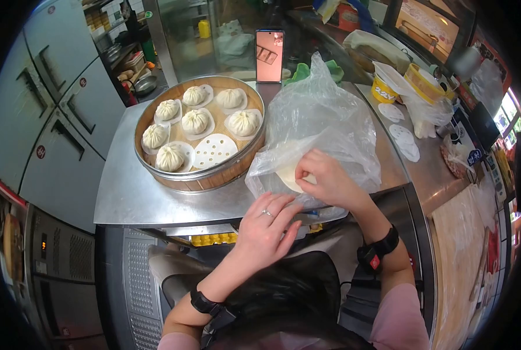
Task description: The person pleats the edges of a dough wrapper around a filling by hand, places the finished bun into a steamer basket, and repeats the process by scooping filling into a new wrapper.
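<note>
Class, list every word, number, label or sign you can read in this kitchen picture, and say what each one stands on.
No text reads clearly enough to quote.
Yellow tub: dark print, too blurred.
Red round stickers on the steel fridge doors: too small.
Orange display on the machine at left: digits unreadable.
Phone screen: no legible words.
White disc pinched by the right hand: blank.

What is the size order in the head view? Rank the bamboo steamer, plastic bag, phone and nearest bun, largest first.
1-2. The bamboo steamer and the plastic bag look about alike, so they are unranked; the bag lies nearer the camera.
3. The phone.
4. The nearest bun.
</note>
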{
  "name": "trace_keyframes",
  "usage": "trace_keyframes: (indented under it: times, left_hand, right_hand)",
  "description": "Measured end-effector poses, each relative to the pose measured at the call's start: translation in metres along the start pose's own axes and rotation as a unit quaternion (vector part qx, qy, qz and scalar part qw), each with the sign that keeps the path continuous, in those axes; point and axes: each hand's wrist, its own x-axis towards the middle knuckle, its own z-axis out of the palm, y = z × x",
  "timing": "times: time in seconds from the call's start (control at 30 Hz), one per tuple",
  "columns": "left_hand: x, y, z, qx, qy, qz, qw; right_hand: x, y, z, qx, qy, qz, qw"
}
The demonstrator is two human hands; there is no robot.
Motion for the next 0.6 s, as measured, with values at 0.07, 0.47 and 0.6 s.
trace_keyframes:
  times: [0.07,0.47,0.6]
  left_hand:
    - [0.005,0.001,0.007,0.008,-0.006,-0.006,1.0]
    - [0.008,-0.006,0.018,0.054,-0.039,-0.02,0.998]
    - [0.008,0.005,0.01,-0.16,0.018,-0.136,0.978]
  right_hand:
    - [0.0,0.002,0.001,-0.005,0.001,-0.026,1.0]
    - [0.024,0.024,-0.008,0.338,0.038,0.196,0.92]
    - [0.031,0.037,-0.018,0.414,-0.002,0.303,0.858]
